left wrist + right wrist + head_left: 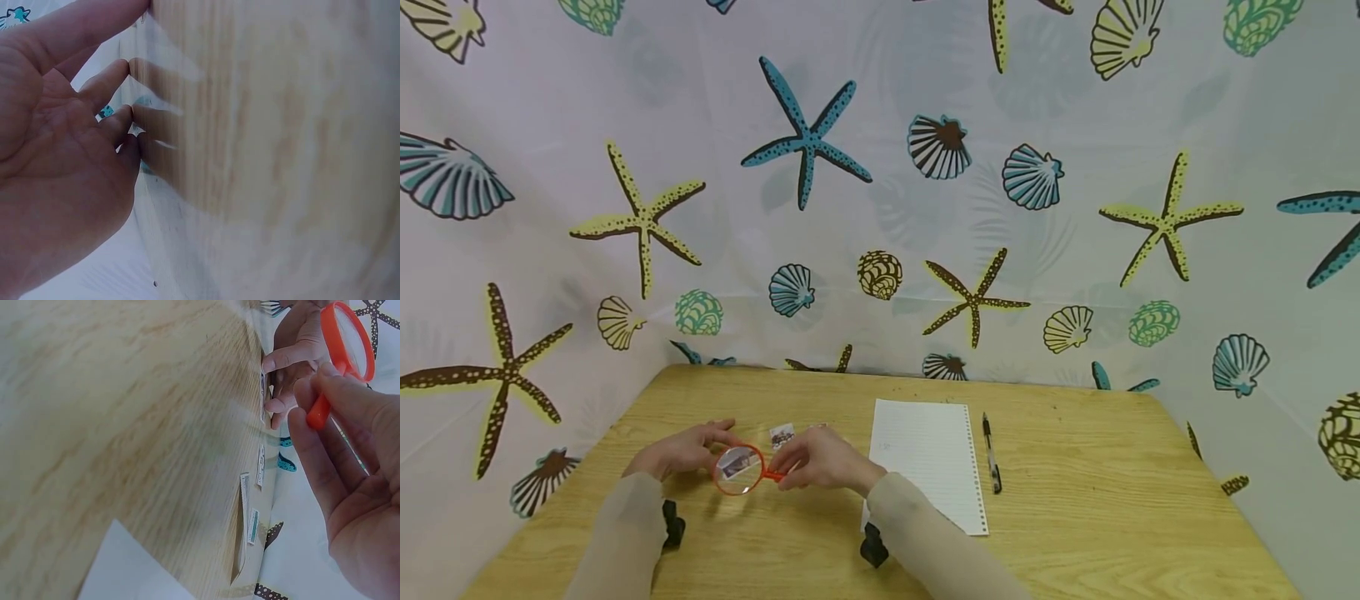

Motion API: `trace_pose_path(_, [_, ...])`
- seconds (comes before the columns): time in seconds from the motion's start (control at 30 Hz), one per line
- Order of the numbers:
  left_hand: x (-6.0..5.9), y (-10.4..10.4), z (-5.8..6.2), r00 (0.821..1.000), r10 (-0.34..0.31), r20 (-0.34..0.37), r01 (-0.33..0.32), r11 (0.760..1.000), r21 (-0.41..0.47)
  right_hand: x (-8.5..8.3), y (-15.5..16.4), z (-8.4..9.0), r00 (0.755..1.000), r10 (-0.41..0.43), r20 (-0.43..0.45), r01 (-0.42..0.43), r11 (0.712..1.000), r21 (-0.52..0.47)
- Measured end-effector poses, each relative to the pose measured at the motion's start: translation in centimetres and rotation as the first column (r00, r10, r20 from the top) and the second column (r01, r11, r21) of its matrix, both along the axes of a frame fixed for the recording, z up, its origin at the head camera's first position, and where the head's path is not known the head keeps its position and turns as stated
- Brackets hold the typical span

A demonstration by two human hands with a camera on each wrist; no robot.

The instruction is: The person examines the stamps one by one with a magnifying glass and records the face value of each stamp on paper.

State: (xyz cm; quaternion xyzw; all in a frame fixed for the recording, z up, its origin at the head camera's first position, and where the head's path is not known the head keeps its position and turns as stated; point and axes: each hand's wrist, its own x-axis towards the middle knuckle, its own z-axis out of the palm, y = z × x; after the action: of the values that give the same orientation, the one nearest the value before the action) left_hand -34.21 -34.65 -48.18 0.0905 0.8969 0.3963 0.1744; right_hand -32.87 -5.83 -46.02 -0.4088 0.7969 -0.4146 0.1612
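A red-rimmed magnifying glass [763, 463] is held by its handle in my right hand [827, 460], pinched between thumb and fingers. Its lens stands over a small picture card [740, 464], seen through the glass. My left hand [681, 450] rests beside the card, its fingertips [122, 122] touching the wooden table. In the right wrist view, the left thumb and fingers [289, 356] are at the card's edges. Another small picture card [782, 435] lies just beyond, between the hands. More small cards [253, 526] show in the right wrist view, partly hidden by my right hand in the head view.
A lined sheet of paper [925, 450] lies right of my right hand, partly under the forearm. Beyond it is a black pen [991, 454]. A curled white strip [242, 519] is near the cards. Cloth with starfish and shells [880, 208] hangs around the table [1075, 500].
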Motion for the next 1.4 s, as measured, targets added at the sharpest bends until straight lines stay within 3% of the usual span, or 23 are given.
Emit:
trace_pose_path(0.23, [-0.06,0.00,0.09,0.999,-0.025,0.037,0.024,0.999,0.028,0.17,-0.10,0.12,1.000,0.006,-0.023,-0.006,1.000,0.001])
trace_pose_path(0.4, [-0.07,0.03,0.15,0.998,-0.058,0.025,0.057,0.998,0.034,0.21,-0.33,0.41,0.999,0.006,-0.036,-0.006,1.000,0.004])
trace_pose_path(0.8, [0.04,-0.02,0.11,0.999,-0.027,0.035,0.027,0.999,0.020,0.26,0.25,0.50,0.999,0.054,-0.007,-0.054,0.998,-0.043])
trace_pose_path(1.4, [-0.24,-0.09,-0.03,0.998,-0.058,0.029,0.057,0.998,0.038,0.39,0.43,0.85,0.998,0.056,0.035,-0.053,0.997,-0.058])
